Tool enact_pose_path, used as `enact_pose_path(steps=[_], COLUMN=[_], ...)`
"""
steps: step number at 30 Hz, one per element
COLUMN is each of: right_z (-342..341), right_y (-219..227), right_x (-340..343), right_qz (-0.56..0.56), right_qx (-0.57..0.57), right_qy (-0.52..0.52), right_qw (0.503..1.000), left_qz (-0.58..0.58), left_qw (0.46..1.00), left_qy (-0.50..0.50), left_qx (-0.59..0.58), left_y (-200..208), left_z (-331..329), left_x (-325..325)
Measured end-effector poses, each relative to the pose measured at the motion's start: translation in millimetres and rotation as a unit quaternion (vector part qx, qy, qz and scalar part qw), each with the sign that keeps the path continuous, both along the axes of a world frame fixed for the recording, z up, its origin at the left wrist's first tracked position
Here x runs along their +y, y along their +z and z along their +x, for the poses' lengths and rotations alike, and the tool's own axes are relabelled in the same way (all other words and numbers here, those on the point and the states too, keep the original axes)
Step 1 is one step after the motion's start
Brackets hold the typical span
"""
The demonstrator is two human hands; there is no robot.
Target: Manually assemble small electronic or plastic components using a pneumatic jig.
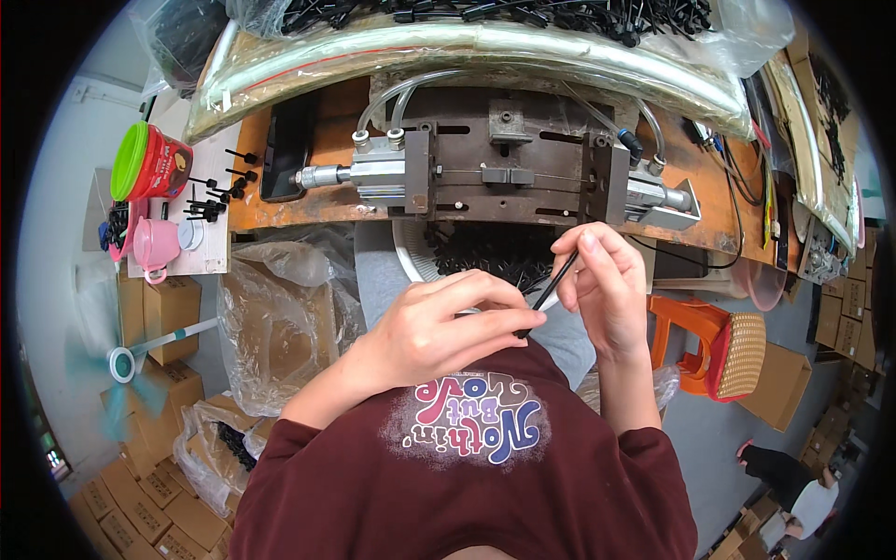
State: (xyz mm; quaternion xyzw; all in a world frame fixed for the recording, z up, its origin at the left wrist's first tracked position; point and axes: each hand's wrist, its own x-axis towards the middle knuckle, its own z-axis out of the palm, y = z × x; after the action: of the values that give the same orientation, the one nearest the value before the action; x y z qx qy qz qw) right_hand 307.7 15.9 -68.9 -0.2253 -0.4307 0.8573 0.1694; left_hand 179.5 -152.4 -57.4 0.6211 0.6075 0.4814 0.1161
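Both hands [448, 322] pinch one slim black rod [554, 282], its long axis slanting up rightward.

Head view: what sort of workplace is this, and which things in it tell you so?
Probably a small assembly workshop: a metal fixture with clear tubes on a wooden bench, a heap of small black parts, and stacked cardboard boxes.

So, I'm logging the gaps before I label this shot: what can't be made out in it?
All in the head view:
1. Lower part of the black rod: hidden by the left hand.
2. Full outline of the white basket: covered partly by that hand and the table.
3. Fan blades: blurred.
4. Far side of the black parts: cut off by the upper edge.
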Motion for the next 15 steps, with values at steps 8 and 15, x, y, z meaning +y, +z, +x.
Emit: enact_pose_path(steps=[8,15], right_z=[-3.3,-11.4], right_y=[-5.4,2.0], right_x=[14.0,-6.9], right_qz=[0.138,0.066], right_qx=[0.028,0.030], right_qy=[-0.119,-0.025], right_qw=[0.983,0.997], left_qz=[0.035,0.039], left_qw=[0.998,0.997], left_qy=[-0.035,-0.012], left_qx=[0.031,0.059], left_y=[6.5,1.6], left_z=[-1.9,-0.8], left_x=[-6.0,-2.6])
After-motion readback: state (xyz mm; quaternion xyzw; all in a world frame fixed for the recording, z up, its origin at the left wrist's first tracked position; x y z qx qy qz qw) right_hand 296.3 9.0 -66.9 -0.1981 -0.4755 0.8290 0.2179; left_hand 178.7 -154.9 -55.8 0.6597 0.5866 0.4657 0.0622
